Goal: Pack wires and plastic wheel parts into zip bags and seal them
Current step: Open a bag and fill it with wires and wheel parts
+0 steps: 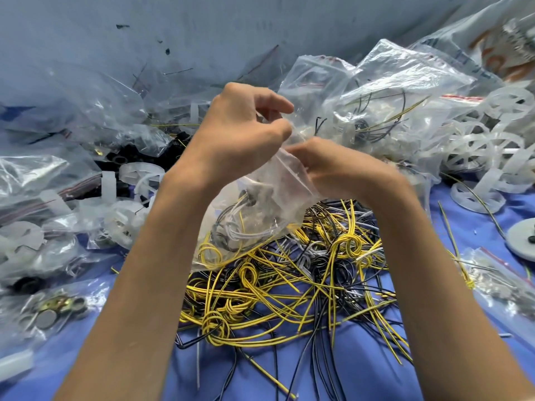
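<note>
We held a clear zip bag [260,204] up just above the heap of wires [289,285] in the middle of our work surface. Our left hand [243,131] pinched the bag's top edge between thumb and curled forefinger. Our right hand [333,169], blurred, had its fingers curled onto the same edge just beside the left. Inside the bag lay white, black and yellow wires, and its lower corner hung low over the heap.

The heap itself, yellow, black and white loops tangled together, lay on a blue cloth [362,371] that covered the surface. Left of the heap sat filled clear bags [43,175] with white plastic parts and dark pieces inside. Nearer us on that side lay a small bag of metal discs [58,308]. Behind the heap more stacked bags [376,91], some with red seal strips, rose against a pale blue-grey wall [144,30] marked with dark scuffs. Right of the heap loose white plastic wheels [477,146] were piled, with a grey disc [521,235] and another flat bag [498,285] nearer us on the cloth.
</note>
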